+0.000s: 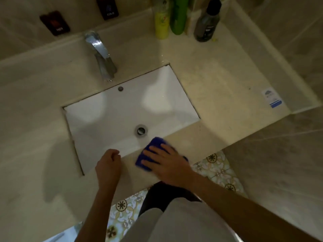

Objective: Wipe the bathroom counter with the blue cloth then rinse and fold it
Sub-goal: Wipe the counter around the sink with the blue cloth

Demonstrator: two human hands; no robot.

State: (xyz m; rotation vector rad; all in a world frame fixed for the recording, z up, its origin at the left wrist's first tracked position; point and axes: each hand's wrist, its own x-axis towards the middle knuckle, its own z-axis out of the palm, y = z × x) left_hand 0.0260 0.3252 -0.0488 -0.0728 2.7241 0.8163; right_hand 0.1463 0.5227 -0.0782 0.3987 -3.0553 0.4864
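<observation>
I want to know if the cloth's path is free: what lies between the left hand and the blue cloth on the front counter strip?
In the head view, only bare counter lies between the left hand and the blue cloth, which the right hand presses flat.

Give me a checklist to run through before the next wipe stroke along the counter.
1. Right hand flat on the blue cloth: ok.
2. Cloth on the counter front strip, not in the sink: ok.
3. Left hand out of the cloth's way, holding nothing: ok.
4. Bottles stand far from the cloth: ok.
5. Faucet off: ok, no stream visible.
6. Cloth damp: cannot tell.
</observation>
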